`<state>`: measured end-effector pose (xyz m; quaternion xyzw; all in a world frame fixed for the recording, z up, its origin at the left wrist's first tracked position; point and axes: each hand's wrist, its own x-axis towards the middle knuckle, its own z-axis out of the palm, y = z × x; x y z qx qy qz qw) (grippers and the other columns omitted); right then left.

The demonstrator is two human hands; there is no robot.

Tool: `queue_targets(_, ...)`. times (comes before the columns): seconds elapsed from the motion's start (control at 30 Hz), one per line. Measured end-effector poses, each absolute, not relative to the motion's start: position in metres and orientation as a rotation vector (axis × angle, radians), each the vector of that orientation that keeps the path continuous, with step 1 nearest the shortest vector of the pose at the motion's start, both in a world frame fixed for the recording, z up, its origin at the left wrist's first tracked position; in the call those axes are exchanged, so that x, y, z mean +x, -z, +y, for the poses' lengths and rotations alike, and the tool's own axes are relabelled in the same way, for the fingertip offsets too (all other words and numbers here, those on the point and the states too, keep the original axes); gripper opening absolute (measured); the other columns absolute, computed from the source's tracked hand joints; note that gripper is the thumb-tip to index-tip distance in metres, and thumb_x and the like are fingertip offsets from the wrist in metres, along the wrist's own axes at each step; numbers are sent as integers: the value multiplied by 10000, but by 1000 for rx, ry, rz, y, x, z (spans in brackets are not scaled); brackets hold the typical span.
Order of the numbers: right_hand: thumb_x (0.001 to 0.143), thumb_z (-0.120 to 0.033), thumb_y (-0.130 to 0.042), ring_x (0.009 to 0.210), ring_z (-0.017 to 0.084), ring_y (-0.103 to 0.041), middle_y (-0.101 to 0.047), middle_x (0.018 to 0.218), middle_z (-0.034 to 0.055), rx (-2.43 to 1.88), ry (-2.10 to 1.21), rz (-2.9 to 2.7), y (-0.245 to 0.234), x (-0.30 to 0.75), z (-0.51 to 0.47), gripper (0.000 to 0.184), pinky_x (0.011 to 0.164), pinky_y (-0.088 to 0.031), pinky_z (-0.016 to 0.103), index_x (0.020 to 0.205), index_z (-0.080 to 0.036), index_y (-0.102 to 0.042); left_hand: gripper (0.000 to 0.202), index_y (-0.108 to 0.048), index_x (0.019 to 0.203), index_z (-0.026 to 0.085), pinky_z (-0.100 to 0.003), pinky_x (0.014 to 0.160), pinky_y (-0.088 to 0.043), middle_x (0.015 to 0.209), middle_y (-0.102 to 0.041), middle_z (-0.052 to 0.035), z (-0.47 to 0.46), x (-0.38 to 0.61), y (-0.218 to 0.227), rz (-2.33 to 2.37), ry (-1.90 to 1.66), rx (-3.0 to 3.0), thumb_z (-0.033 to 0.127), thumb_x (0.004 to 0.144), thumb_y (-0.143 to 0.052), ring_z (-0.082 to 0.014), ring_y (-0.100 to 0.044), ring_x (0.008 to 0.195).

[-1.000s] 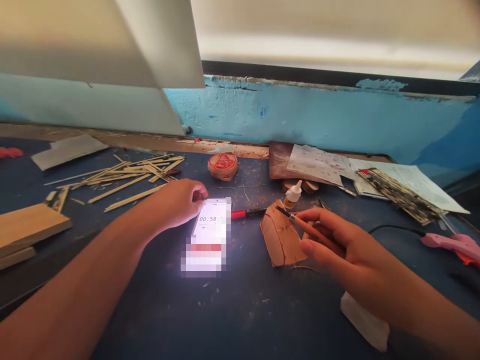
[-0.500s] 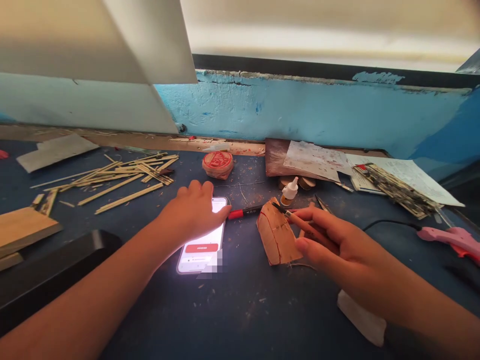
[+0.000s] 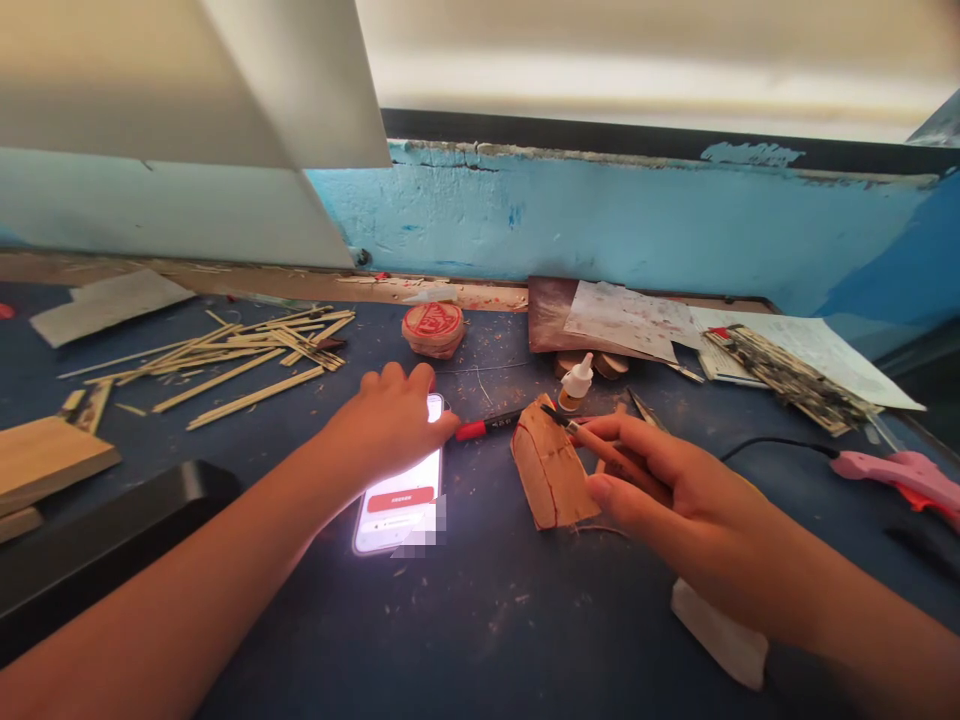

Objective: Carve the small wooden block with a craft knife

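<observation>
My left hand lies over the top half of a lit phone on the dark blue table, fingers curled around its upper end. My right hand pinches a thin dark-tipped pen or tool whose tip rests by the top of a brown cardboard piece with red lines. A red and black marker lies between the phone and the cardboard. A small glue bottle stands just behind.
Several thin wooden sticks are scattered at the left back, wooden blocks and a black object at the left edge. A round red-topped lid, papers, a stick bundle and a pink glue gun sit toward the right.
My left hand has slid from the phone's top left corner to lie across its upper half. My right hand has barely shifted. The view has turned slightly, showing the black object at left.
</observation>
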<state>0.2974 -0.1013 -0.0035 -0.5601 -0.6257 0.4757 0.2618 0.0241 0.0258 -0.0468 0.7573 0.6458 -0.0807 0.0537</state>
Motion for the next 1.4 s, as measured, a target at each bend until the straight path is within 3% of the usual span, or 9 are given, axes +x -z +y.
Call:
queue_targets(0.43, 1084, -512, -602, 1127, 237, -756, -769, 1280, 26, -1536, -1241, -1756, 5, 301, -102, 388, 862, -655, 307, 1422, -333, -668, 686, -647, 1338, 179, -564, 1040, -527, 1374, -655, -247, 35, 15, 44, 1933, 223, 2207, 676, 897, -474, -484, -625, 1289)
queue_targets(0.67, 1057, -519, -628, 1238, 281, -747, -757, 1400, 58, -1541, -1245, -1721, 3, 299, -102, 434, 924, -662, 346, 1432, -302, -669, 792, -655, 1382, 162, -556, 1006, -543, 1375, -676, -255, 40, 6, 38, 1867, 237, 2189, 760, 890, -490, -486, -650, 1265)
queue_targets(0.73, 1054, -515, -624, 1155, 269, -767, -788, 1309, 42, -1559, -1224, -1753, 3, 299, -100, 382, 911, -658, 355, 1369, -308, -692, 870, -662, 1407, 194, -497, 1006, -555, 1403, -684, -212, 40, -7, 32, 1754, 261, 2199, 847, 847, -533, -430, -686, 1230)
queue_targets(0.87, 1047, -544, -618, 1166, 285, -760, -787, 1283, 43, -1576, -1192, -1781, 3, 299, -98, 378, 909, -657, 367, 1328, -308, -706, 1324, -479, 1650, 337, -438, 1039, -566, 1626, -568, -109, 32, -31, 18, 1587, 357, 2185, 924, 513, -821, -404, -664, 1313)
queue_targets(1.0, 1036, -551, -625, 1270, 310, -734, -770, 1334, 63, -1587, -1217, -1773, 3, 298, -98, 434, 947, -658, 374, 1378, -292, -691, 1497, -365, 1730, 294, -443, 1138, -529, 1692, -483, -137, 18, -31, 15, 1545, 462, 2201, 912, 457, -855, -417, -550, 1456)
queue_targets(1.13, 1037, -526, -627, 1325, 302, -718, -762, 1377, 66, -1566, -1269, -1737, 1, 297, -98, 473, 995, -655, 367, 1439, -278, -660, 1508, -380, 1719, 212, -474, 1182, -500, 1670, -482, -186, 12, -24, 19, 1551, 447, 2260, 864, 451, -873, -424, -489, 1504)
queue_targets(1.23, 1028, -529, -640, 1314, 317, -726, -767, 1375, 74, -1569, -1265, -1753, -1, 297, -98, 483, 987, -666, 389, 1440, -277, -668, 1390, -486, 1660, 236, -478, 1131, -531, 1600, -568, -173, 15, -21, 21, 1565, 367, 2256, 916, 496, -826, -432, -572, 1426)
queue_targets(1.33, 1027, -540, -642, 1345, 356, -708, -790, 1314, 87, -1580, -1232, -1771, -2, 297, -98, 474, 951, -683, 415, 1415, -273, -699, 1090, -629, 1515, 252, -476, 1048, -566, 1456, -674, -174, 21, -14, 26, 1716, 222, 2217, 980, 703, -638, -410, -680, 1272)
queue_targets(1.4, 1031, -542, -636, 1305, 367, -727, -809, 1241, 88, -1600, -1198, -1794, -2, 298, -98, 469, 915, -690, 428, 1405, -271, -717, 929, -665, 1438, 220, -512, 1040, -563, 1411, -687, -209, 23, -5, 32, 1814, 159, 2211, 923, 852, -505, -424, -684, 1253)
